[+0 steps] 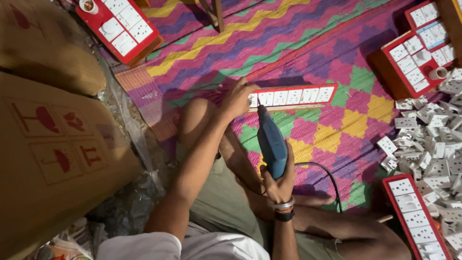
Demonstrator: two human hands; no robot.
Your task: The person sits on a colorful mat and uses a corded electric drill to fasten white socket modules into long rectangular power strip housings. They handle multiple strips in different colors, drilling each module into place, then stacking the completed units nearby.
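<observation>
Person sits cross-legged on a zigzag woven mat (298, 43). Right hand (279, 180) is wrapped tight around the grip of a blue electric drill (272, 142), cord (322, 168) trailing off to the right; bit end points away from the body at the long red-framed switchboard panel (293, 96). Left hand (237, 98) is fingers-down, pressing on that panel's left end and pinning it to the mat. The panel lies flat just beyond the drill tip and carries a row of white sockets, about five showing. Right of the panel and nearer: one more red panel (416, 216) with four-plus white sockets, next to a loose heap of white socket modules (433, 139), too many to count. Beyond the panel, right: two red-faced boxes (418, 53) filled with white switches. Beyond the panel, left: one red-faced box (120, 26), same fill. Left of the panel: two brown cartons (53, 144) with red handling marks.
</observation>
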